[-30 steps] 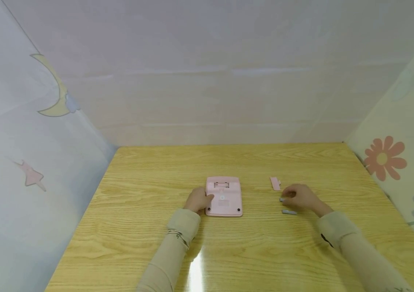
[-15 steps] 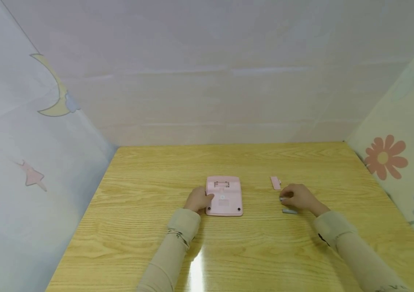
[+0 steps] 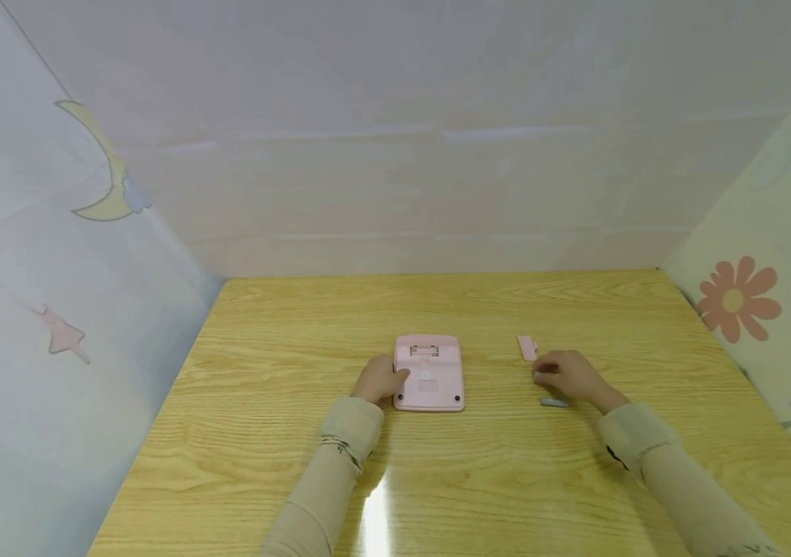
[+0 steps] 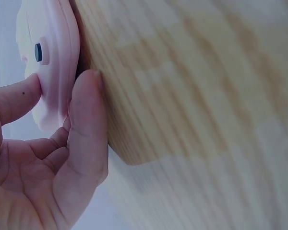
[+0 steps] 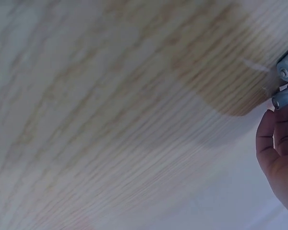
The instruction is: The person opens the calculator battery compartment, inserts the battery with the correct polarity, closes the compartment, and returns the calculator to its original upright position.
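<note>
A pink calculator [image 3: 428, 387] lies face down, its small battery compartment [image 3: 425, 351] uncovered near the far end. My left hand [image 3: 377, 381] grips its left edge; in the left wrist view the thumb [image 4: 24, 98] presses on the back near a dark round foot [image 4: 38, 52], with the fingers at the edge. To the right, my right hand [image 3: 570, 375] pinches a small grey-blue battery [image 5: 284, 97], mostly hidden by the fingers in the head view. A second battery [image 3: 553, 402] lies on the table just nearer than that hand.
A pink battery cover [image 3: 527, 348] with a small tab lies beyond my right hand. The wood-grain table [image 3: 284, 464] meets a pale sheet at the back, with printed sheets [image 3: 730, 300] on both sides.
My right fingers have shifted slightly on the battery, which is now less visible, and the hand has edged a little left. The left hand and calculator stay where they were.
</note>
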A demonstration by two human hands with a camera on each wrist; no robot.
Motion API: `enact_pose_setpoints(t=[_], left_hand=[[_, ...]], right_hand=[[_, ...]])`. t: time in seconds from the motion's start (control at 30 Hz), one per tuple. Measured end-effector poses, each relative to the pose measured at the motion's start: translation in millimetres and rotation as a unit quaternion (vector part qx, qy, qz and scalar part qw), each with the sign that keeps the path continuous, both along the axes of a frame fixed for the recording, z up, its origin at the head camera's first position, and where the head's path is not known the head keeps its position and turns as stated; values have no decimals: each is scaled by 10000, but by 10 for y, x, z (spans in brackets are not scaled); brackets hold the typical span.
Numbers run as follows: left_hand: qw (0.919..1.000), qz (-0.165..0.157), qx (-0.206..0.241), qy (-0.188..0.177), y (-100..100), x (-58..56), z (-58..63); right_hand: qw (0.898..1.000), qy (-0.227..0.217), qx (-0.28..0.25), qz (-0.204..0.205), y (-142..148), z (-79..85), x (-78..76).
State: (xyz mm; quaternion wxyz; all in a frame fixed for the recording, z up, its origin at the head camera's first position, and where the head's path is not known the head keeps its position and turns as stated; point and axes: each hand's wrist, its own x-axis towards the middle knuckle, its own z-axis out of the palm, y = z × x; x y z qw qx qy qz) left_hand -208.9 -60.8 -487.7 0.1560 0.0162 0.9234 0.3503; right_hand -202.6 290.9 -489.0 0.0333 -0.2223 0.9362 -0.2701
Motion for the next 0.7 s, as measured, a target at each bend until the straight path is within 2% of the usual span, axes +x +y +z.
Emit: enact_pose_setpoints(t=[0.23,0.4,0.7], left_hand=[[10000,-31,26,-17,-2,3,5],[10000,-35,61,-42,-7,-1,6],[10000,-22,62,-29,-3,4,15]], right_hand=[[9997,-109,-221,-33,-70,84,30],[9991,13,-418,9,-117,139,56],[9980,-9,-623,-141,-213,144,42]])
